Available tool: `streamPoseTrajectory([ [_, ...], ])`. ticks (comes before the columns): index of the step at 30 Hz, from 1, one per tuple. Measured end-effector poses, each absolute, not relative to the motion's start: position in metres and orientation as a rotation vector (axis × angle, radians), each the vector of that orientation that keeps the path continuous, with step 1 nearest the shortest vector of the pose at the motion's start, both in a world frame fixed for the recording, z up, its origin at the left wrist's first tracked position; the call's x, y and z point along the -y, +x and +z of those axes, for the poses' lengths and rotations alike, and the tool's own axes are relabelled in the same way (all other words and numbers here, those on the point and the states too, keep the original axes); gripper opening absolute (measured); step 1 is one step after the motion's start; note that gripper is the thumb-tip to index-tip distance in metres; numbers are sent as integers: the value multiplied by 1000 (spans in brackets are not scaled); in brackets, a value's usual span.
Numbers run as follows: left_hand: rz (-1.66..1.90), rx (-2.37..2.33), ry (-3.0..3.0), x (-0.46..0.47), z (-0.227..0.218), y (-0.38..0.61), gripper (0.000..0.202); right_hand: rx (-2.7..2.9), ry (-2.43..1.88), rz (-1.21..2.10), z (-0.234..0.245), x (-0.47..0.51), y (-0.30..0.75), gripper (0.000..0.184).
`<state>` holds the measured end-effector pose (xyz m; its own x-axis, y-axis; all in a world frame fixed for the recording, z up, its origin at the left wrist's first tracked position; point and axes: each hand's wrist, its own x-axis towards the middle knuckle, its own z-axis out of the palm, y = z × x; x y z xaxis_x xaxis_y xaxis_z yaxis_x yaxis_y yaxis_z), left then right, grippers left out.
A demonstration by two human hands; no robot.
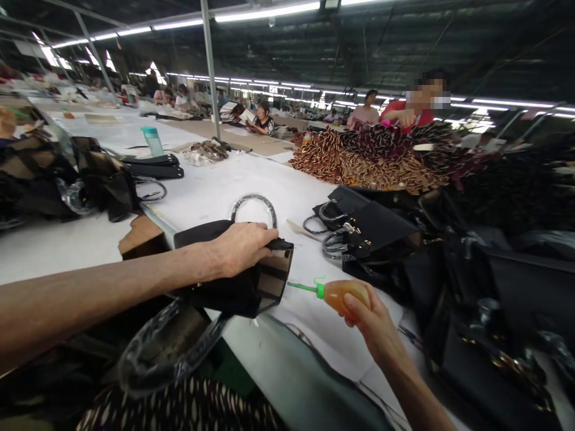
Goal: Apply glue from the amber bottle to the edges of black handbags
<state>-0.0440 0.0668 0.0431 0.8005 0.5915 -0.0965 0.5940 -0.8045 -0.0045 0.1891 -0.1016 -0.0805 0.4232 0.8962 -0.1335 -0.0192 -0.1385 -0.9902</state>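
Note:
A black handbag [224,296] lies on its side at the table's near edge, its open end with a tan lining facing right. My left hand [245,248] grips the bag's upper edge, fingers curled over it. One plastic-wrapped handle [254,200] arches up behind the bag; another wrapped handle [153,353] hangs in front of it. My right hand [366,308] is closed round a squeeze bottle [345,296] of amber liquid with a green cap. The bottle's thin green nozzle points left, its tip close to the bag's open edge; I cannot tell whether they touch.
Black handbags [381,227] are heaped on the right, and more black bags [96,176] stand at the left. Farther back are a stack of brown and maroon pieces [368,158], a teal-lidded cup [153,141] and a metal post [210,72]. A person in red [411,114] works behind the stack.

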Motion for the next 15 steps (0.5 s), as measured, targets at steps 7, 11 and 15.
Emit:
streamPoseTrajectory([
  [7, -98, -981, 2994, -63, 27, -45, 15, 855, -1586, 858, -94, 89, 191, 45],
  [11, -64, -991, 2990, -64, 24, -47, 17, 873, -1631, 796, -100, 79, 189, 52],
  [15, -55, -987, 2989, -63, 22, -49, 17, 898, -1666, 765, -105, 73, 186, 55],
])
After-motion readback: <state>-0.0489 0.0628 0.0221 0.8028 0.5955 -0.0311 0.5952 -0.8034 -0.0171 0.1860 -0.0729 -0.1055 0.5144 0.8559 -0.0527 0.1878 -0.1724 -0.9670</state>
